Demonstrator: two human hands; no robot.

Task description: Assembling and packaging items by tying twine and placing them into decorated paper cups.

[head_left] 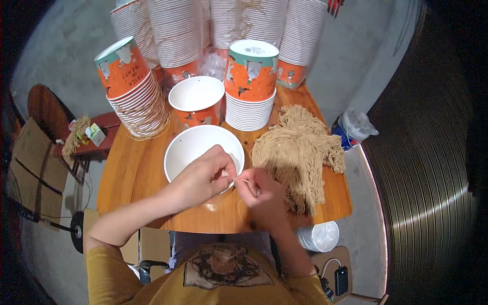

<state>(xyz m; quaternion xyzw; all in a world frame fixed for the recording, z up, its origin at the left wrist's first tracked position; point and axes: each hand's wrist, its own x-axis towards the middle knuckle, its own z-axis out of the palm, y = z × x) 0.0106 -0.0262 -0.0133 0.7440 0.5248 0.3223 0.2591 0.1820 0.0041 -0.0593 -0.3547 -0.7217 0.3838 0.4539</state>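
- Watching from my remote seat, I take the near white tub as landmark; it stands mouth up on the wooden table.
- Over the landmark tub's near right rim, the left hand has thumb and forefinger closed on a tan cord; I cannot tell whether those fingertips press the rim too.
- Just right of the landmark tub, the right hand pinches the same cord between thumb and forefinger.
- By the landmark tub's near right edge, the cord spans the small gap between the hands; whether it passes through the rim, I cannot make out.
- Behind the landmark tub, an orange-sided tub stands upright.
- Behind and right of the landmark tub, I see a stack of upside-down tubs; behind and left, a cord-draped stack.
- Right of the landmark tub, beside the right hand, lies a heap of tan strands.
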